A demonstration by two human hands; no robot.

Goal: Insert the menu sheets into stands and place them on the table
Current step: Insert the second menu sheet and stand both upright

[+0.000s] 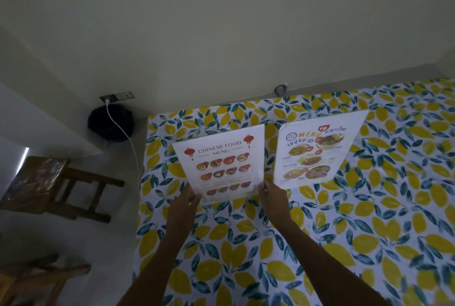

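Observation:
A clear stand with the Chinese food menu sheet (221, 163) in it stands upright on the lemon-print table (344, 232), near its left side. My left hand (188, 197) grips the stand's lower left corner. My right hand (270, 193) pinches its lower right corner. To the right stands a second stand holding a Thai menu sheet (317, 150), upright and apart from both hands.
A wall runs along the table's far edge. A wooden chair (56, 185) stands left of the table, and another chair (32, 278) shows at bottom left. A dark bin (110, 123) sits in the corner under a socket with a white cable (128, 140).

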